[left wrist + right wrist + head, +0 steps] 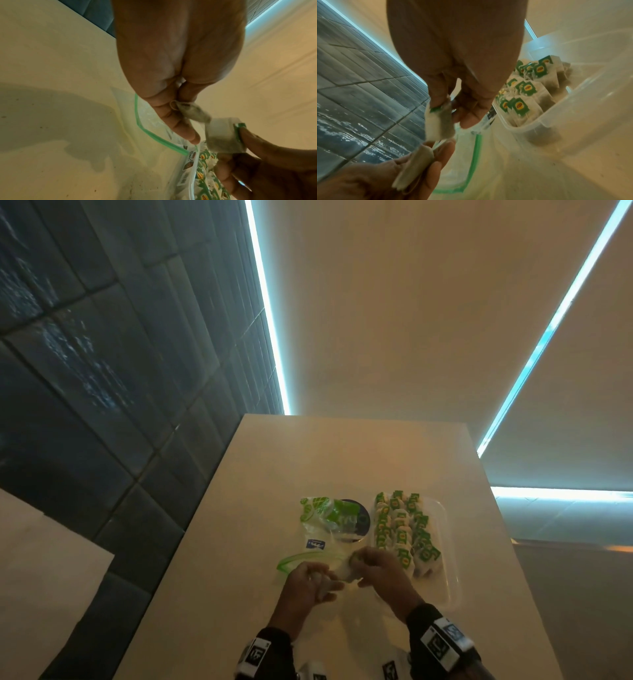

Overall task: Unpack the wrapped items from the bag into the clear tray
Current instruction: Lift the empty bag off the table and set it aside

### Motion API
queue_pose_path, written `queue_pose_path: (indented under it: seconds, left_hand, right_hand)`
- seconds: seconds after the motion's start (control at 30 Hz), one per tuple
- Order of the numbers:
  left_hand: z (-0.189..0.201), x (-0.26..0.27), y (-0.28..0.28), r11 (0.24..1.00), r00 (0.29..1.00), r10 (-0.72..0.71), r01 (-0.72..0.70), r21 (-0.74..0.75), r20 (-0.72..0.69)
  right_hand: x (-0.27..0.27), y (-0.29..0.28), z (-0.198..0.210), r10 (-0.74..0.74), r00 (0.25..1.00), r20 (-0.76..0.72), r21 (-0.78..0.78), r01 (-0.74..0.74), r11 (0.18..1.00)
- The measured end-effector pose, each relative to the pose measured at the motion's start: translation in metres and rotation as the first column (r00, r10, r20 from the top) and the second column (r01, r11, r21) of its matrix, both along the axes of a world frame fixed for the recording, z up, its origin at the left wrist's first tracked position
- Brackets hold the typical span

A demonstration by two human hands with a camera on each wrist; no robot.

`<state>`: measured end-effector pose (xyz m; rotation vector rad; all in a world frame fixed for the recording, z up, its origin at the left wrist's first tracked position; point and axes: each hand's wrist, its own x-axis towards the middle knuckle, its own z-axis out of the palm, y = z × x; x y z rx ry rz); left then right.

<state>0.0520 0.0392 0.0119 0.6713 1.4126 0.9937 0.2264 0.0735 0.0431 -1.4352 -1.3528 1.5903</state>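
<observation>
A clear zip bag (317, 530) with a green seal lies open on the table, still holding green-tagged tea bags (204, 180). My left hand (327, 580) pinches one tea bag (193, 113) just in front of the bag's mouth. My right hand (358, 568) pinches a second tea bag (438, 124) by its green-tagged end, close beside the first. The clear tray (452, 577) stands to the right of both hands. Several tea bags (527, 88) stand in rows inside it; its near end is bare.
A dark round object (361, 520) lies partly under the zip bag's far end. The table's left edge (205, 508) borders a dark tiled floor. Bare tabletop stretches beyond the bag and tray.
</observation>
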Motion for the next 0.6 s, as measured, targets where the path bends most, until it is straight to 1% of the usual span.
queue_pose_path:
  seconds: [0.03, 0.1, 0.23, 0.3, 0.37, 0.43, 0.5, 0.6]
  left_hand:
    - [0.000, 0.000, 0.000, 1.000, 0.999, 0.003, -0.002, 0.017, -0.038]
    - [0.001, -0.001, 0.001, 0.998, 0.993, 0.010, -0.003, 0.064, -0.116]
    - [-0.001, -0.003, 0.003, 0.986, 0.942, 0.082, -0.028, 0.167, -0.327]
    - [0.001, -0.003, 0.003, 0.987, 0.928, 0.095, -0.042, 0.153, -0.360]
    - [0.003, -0.002, 0.002, 0.991, 0.941, 0.072, -0.030, 0.130, -0.331]
    - [0.005, 0.000, 0.000, 0.994, 0.968, 0.028, -0.001, 0.110, -0.251]
    - [0.006, 0.001, -0.001, 0.995, 0.984, 0.011, 0.008, 0.101, -0.180]
    - [0.009, 0.003, -0.004, 0.998, 0.995, 0.000, 0.007, 0.068, -0.101]
  right_hand:
    - [0.001, 0.001, 0.003, 0.048, 0.999, -0.006, -0.010, -0.048, 0.999]
    - [0.001, 0.002, 0.008, 0.095, 0.995, -0.031, -0.035, -0.096, 0.995]
    - [0.000, 0.003, 0.014, 0.105, 0.986, -0.129, -0.150, -0.124, 0.981]
    - [-0.001, 0.003, 0.015, 0.083, 0.983, -0.165, -0.187, -0.114, 0.976]
    - [-0.004, 0.001, 0.011, 0.019, 0.988, -0.154, -0.211, -0.052, 0.976]
    - [-0.008, -0.004, 0.004, -0.036, 0.991, -0.128, -0.237, 0.004, 0.971]
    - [-0.013, -0.011, 0.000, -0.071, 0.987, -0.144, -0.256, 0.032, 0.966]
    - [-0.016, -0.017, -0.002, -0.119, 0.981, -0.150, -0.241, 0.081, 0.967]
